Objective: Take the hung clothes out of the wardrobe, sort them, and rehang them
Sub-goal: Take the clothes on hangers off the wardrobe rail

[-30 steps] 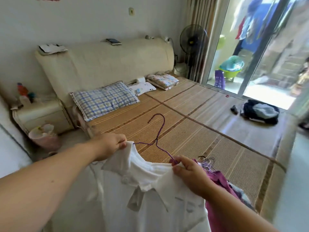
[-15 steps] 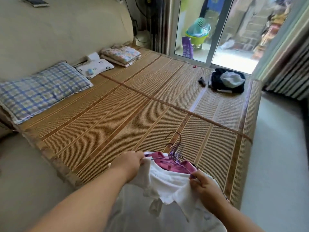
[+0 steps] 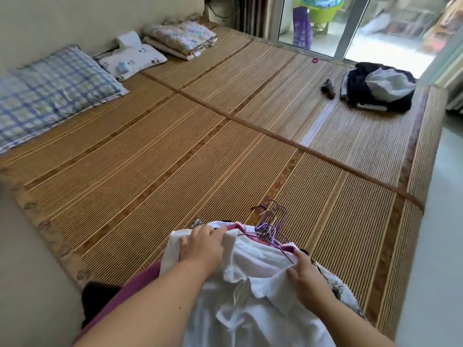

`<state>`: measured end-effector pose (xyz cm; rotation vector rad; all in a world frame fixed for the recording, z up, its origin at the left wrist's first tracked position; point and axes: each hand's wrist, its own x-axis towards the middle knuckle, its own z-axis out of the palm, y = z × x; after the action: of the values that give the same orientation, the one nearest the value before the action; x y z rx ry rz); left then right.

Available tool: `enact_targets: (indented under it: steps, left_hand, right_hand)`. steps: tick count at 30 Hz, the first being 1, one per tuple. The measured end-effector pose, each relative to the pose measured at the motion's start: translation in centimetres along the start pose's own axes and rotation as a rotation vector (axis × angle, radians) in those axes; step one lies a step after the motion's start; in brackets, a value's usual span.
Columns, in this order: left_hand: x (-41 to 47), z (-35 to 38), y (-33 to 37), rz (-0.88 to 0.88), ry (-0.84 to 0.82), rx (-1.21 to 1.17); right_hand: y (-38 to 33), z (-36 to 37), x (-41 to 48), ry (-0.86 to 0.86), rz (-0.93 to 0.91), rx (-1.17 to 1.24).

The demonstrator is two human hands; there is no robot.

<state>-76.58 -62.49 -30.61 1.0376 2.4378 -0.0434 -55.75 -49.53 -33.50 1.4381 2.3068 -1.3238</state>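
White shirt [image 3: 250, 296] tops the clothes pile [image 3: 335, 289] at the bed mat's [image 3: 175, 159] near edge. My left hand [image 3: 201, 247] curls its fingers [image 3: 215, 234] round one shoulder. My right hand [image 3: 308, 281] rests on the other, and I cannot tell its grip. Purple hangers [image 3: 271, 221] beyond tangle indistinctly.

Sunlit glass door [image 3: 323, 23] beyond bamboo-matted bed [image 3: 175, 151]

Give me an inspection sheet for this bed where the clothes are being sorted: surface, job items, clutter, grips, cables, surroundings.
Surface: woven mat covering the bed.
Job's things: white shirt lying over a pink garment; purple wire hangers bunched just beyond.
Clutter: checked pillow, small white pillow, folded quilt, dark clothes pile.
Grips: left hand grips the shirt's shoulder; right hand lies on its collar, hold unclear.
Cables: black cable by the wall.
Surroundings: glass door, green basin outside.
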Motion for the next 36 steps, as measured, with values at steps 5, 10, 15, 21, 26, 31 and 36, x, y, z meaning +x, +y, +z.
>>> enact_targets:
  steps: [5,10,15,21,26,31,36]
  left_hand:
    - [-1.5,0.7,-1.0,-0.020,-0.113,-0.061]
    - [-5.9,-4.1,-1.2,0.081,-0.019,0.053]
    - [-13.7,-12.1,-2.8,0.123,0.152,0.088]
    - [-26.7,-21.5,-9.3,-0.009,0.383,0.069]
    - [-38.4,-27.1,-16.8,-0.206,0.605,0.174]
    - [-50.7,-29.7,-23.8,-0.437,0.762,0.284]
    - [-62.3,-30.7,-28.5,-0.650,0.864,0.396]
  right_hand:
    - [-0.7,0.0,-0.2,-0.122,-0.055,-0.349]
    - [-6.7,-1.8,-2.9,-0.053,-0.284,-0.628]
    - [-18.1,-3.9,-8.2,-0.031,-0.585,-0.687]
    - [-32.9,-2.7,-17.5,0.044,-1.041,-0.682]
    - [-44.2,1.4,-27.2,0.046,-1.367,-0.613]
    - [-52.5,7.0,-38.1,0.019,-1.589,-0.535]
    - [-57.8,12.6,-47.7,-0.001,-1.770,-0.463]
